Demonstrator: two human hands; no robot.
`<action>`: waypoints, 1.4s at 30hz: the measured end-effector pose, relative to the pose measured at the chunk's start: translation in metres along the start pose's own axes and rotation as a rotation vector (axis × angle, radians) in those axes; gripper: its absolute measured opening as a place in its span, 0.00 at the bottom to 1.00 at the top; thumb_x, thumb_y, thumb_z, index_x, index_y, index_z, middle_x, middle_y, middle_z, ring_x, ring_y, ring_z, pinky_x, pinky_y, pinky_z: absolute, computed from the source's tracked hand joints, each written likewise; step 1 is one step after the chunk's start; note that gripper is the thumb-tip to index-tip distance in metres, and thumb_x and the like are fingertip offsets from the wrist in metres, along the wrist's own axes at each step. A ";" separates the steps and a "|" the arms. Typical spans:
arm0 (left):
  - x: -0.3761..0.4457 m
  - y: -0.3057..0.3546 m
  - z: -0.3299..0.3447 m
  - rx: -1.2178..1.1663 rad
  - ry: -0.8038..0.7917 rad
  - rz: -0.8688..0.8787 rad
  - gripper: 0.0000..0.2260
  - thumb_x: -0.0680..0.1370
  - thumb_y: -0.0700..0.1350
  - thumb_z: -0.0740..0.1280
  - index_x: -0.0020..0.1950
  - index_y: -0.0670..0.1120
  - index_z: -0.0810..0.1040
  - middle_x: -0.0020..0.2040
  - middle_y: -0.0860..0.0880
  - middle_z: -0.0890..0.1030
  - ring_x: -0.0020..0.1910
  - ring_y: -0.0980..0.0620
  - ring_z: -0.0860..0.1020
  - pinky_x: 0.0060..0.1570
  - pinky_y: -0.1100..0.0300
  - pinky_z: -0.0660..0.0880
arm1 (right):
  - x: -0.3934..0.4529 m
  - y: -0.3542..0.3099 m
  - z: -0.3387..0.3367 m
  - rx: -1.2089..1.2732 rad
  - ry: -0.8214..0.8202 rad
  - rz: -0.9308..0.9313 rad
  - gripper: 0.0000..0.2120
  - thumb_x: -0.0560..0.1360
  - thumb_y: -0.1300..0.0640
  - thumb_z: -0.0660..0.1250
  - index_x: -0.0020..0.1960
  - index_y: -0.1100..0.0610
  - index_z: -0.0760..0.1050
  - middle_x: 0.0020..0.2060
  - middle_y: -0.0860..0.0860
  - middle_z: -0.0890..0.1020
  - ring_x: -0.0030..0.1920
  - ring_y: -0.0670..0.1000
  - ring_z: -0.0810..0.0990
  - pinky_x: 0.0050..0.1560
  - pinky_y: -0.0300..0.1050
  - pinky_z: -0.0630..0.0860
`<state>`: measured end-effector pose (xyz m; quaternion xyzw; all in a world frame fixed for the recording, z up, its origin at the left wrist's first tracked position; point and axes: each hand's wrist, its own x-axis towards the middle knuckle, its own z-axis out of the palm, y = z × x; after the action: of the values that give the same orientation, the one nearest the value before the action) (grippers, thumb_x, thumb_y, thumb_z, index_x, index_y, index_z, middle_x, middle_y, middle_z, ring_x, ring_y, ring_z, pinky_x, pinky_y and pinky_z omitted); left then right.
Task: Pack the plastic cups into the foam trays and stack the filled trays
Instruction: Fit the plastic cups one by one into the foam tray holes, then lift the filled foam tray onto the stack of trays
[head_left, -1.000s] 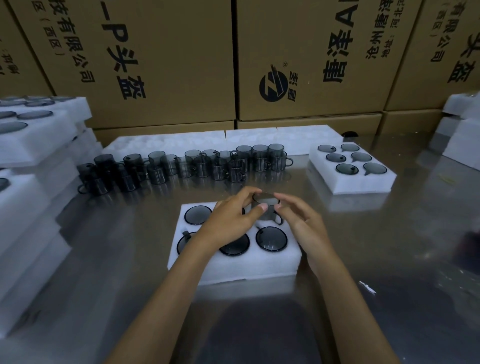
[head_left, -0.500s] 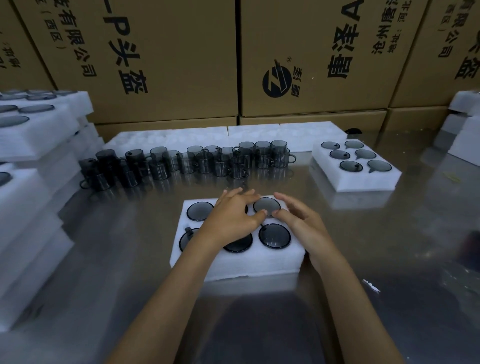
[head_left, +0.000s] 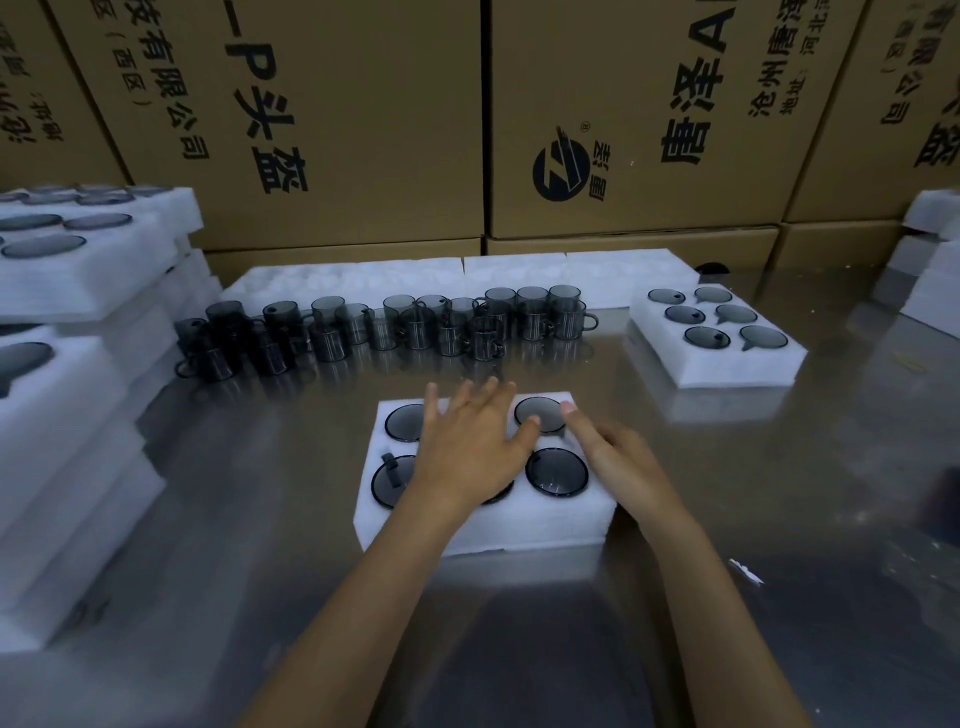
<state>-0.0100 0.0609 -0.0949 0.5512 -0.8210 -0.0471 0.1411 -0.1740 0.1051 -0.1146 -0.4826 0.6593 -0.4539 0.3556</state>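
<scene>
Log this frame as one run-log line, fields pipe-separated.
stage: near foam tray cups seated | left hand: flat on tray | right hand: fingers by back-right cup | loose cups: behind tray

Two hands, the left hand (head_left: 467, 447) and the right hand (head_left: 621, 460), lie on the near foam tray (head_left: 483, 530), where four seated cups (head_left: 557, 472) show. A second tray (head_left: 727, 364), to its far right, holds six cups. Beyond it stand roughly twenty loose cups (head_left: 415, 327); the exact count is unclear.

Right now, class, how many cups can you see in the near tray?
4 visible: back left, back right, front left, front right. The left hand covers the tray's middle, perhaps hiding more.
</scene>
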 end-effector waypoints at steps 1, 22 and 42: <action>-0.002 0.002 0.000 0.099 0.034 -0.087 0.27 0.83 0.61 0.49 0.78 0.50 0.63 0.79 0.48 0.63 0.78 0.44 0.57 0.74 0.36 0.40 | -0.002 0.000 0.001 -0.075 0.019 0.013 0.23 0.79 0.36 0.60 0.50 0.54 0.83 0.50 0.50 0.84 0.58 0.48 0.78 0.60 0.47 0.74; 0.016 -0.057 -0.048 -0.747 0.518 -0.337 0.12 0.83 0.52 0.57 0.59 0.50 0.77 0.60 0.46 0.78 0.63 0.45 0.73 0.67 0.46 0.68 | -0.004 -0.009 -0.027 0.788 0.182 0.054 0.13 0.75 0.59 0.70 0.59 0.56 0.82 0.50 0.57 0.86 0.48 0.57 0.85 0.52 0.56 0.82; 0.035 -0.064 0.055 -0.313 0.189 -0.171 0.13 0.83 0.51 0.56 0.59 0.51 0.79 0.61 0.51 0.76 0.63 0.47 0.70 0.65 0.49 0.61 | 0.152 -0.029 -0.125 0.483 0.895 0.284 0.40 0.81 0.41 0.60 0.81 0.55 0.41 0.76 0.58 0.60 0.73 0.62 0.66 0.70 0.55 0.65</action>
<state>0.0188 -0.0003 -0.1557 0.5922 -0.7371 -0.1339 0.2968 -0.3210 -0.0124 -0.0498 -0.0518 0.6824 -0.7016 0.1984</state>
